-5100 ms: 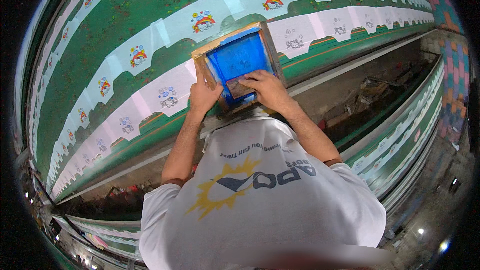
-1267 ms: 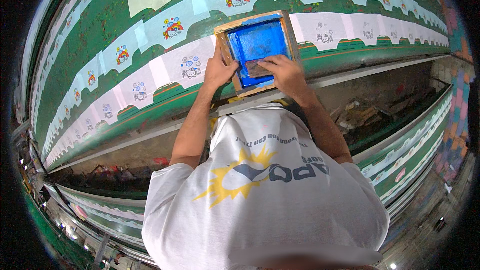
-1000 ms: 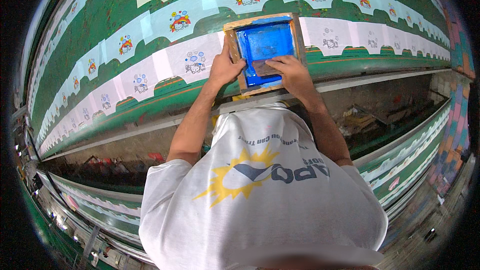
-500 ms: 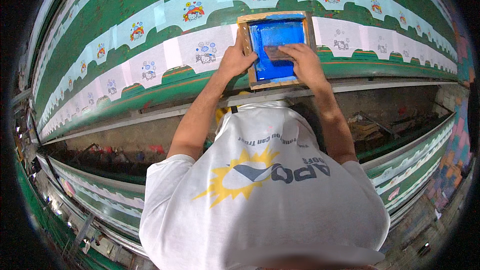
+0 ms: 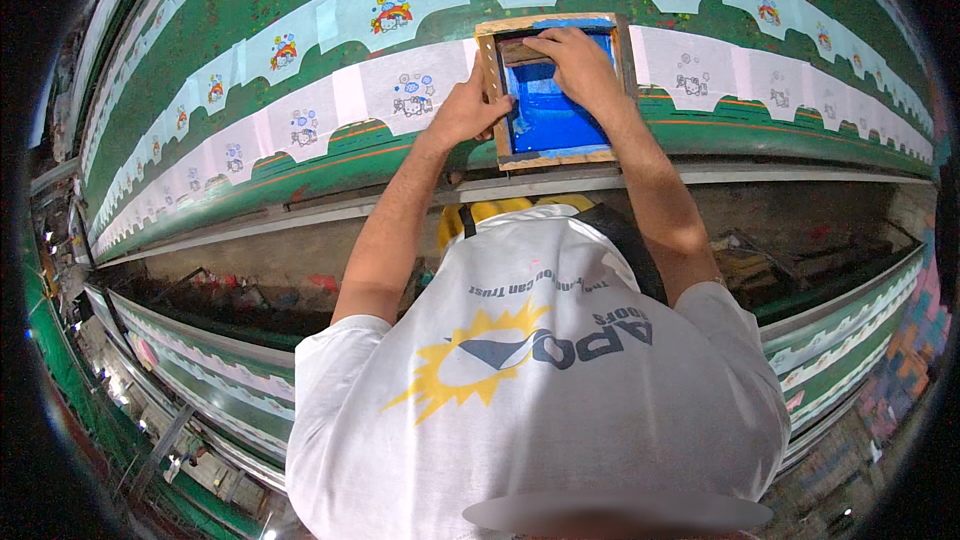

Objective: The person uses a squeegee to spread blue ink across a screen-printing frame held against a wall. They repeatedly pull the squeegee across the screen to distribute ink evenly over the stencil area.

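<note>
The left hand (image 5: pixel 470 114) clasps the wooden frame (image 5: pixel 555 159), likely steadying it, while fingers of the right hand (image 5: pixel 582 65) hold a scraper (image 5: pixel 518 52) inside.

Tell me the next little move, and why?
Perhaps the right hand should pull the scraper toward the near edge of the wooden frame: the scraper sits by the far edge, glossy blue screen lies between it and the near edge, and the left hand grips the frame's left side.

Wooden-framed screen (image 5: pixel 556 122) | blue-inked, flat over pink cutouts (image 5: pixel 385 90) | brown squeegee (image 5: pixel 522 54) | inside, near far rail
</note>
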Available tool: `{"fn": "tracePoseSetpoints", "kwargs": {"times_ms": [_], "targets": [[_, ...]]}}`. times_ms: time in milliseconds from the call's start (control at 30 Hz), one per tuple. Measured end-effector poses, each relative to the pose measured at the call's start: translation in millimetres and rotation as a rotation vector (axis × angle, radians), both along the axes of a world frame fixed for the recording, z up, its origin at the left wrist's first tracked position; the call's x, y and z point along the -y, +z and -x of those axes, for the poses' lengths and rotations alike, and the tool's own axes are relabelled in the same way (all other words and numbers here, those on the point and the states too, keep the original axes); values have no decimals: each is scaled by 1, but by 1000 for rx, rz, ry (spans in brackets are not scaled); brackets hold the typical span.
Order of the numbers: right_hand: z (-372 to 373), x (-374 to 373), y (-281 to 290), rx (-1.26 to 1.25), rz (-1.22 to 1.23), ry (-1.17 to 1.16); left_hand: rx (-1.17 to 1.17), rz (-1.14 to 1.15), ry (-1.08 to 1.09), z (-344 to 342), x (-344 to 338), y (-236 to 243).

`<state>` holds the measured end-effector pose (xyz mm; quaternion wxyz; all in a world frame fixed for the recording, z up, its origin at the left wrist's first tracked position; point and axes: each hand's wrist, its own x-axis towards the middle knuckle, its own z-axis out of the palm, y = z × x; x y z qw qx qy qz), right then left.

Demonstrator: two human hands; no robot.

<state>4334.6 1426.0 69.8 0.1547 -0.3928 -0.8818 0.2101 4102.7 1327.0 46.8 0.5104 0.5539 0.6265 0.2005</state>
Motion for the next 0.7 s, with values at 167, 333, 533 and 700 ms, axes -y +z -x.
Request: {"fn": "tracePoseSetpoints", "kwargs": {"times_ms": [167, 333, 533, 700], "targets": [[0, -12, 22, 277, 230, 163, 182, 135, 43, 13, 0, -1], [-39, 43, 31, 219, 158, 365, 160, 139, 106, 8, 3, -5], [-52, 71, 27, 86, 57, 279, 84, 179, 148, 1, -1, 9], [-47, 67, 27, 41, 95, 191, 61, 176, 137, -2, -2, 18]]}}
